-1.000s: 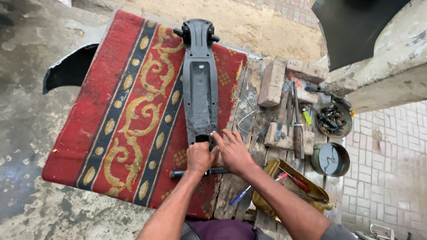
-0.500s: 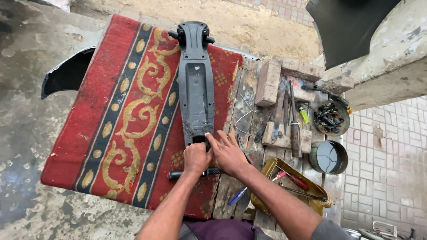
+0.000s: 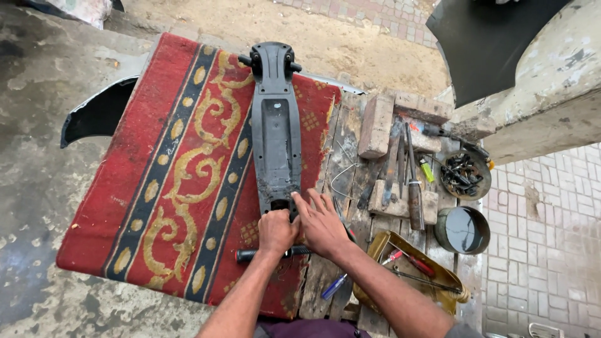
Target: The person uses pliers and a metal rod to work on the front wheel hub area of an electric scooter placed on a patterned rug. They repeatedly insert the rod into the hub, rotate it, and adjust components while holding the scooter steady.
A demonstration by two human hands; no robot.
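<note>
A long black plastic panel [image 3: 277, 125] lies lengthwise on a red rug with gold patterns [image 3: 169, 169]. My left hand [image 3: 277, 231] is curled into a fist against the panel's near end; what it grips is hidden. Beside it, my right hand [image 3: 322, 222] lies with fingers spread, fingertips touching that same end of the panel. A black-handled tool [image 3: 250, 255] rests on the rug just under my left wrist.
Wooden planks [image 3: 350, 181] to the right carry a brick [image 3: 375, 125], chisels and files [image 3: 400, 169], a bowl of bolts [image 3: 464, 174], a round tin [image 3: 462, 230] and a yellow tray of tools [image 3: 407, 272]. A dark fender [image 3: 94, 116] sticks out at the rug's left.
Both hands stay at the panel's near end. My right fingers have spread a little wider across it. Nothing else has moved.
</note>
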